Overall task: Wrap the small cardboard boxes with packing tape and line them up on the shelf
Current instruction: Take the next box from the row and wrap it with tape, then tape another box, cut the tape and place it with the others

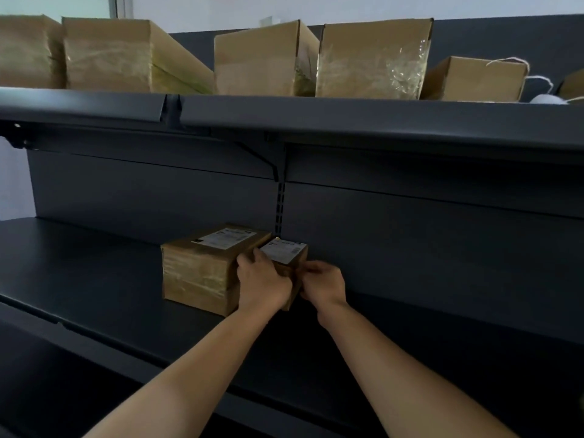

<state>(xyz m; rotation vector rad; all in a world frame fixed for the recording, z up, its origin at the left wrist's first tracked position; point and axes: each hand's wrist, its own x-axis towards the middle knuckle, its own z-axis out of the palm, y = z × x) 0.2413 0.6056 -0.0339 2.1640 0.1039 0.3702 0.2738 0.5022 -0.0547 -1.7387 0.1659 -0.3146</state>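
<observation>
cardboard, brown: a small cardboard box [294, 271] is held on the middle shelf [94, 273] of a dark metal rack, close to the back panel [410, 241] and just below the slotted upright [279, 210]. its left side is set against a larger taped box [196, 273] standing on the same shelf. a white label [284, 249] is seen on top of the small box; a second label [227, 238] lies on top of the larger one.

left hand [262, 286] is laid over the near left corner of the small box, fingers curled onto its top edge, so the box is gripped. right hand [322, 284] is held against the box's right side with fingers curled — the box is clasped between the two hands. whether its base is fully set down cannot be told; that part is hidden by the hands.

upper shelf [347, 121]: a row of bigger cardboard boxes [373, 58], several bound in glossy clear tape. at the right end a plain box [474, 79] is tied with white string [512, 62]. a pale round item [548, 98] beside it is too cut off to be named.
</observation>
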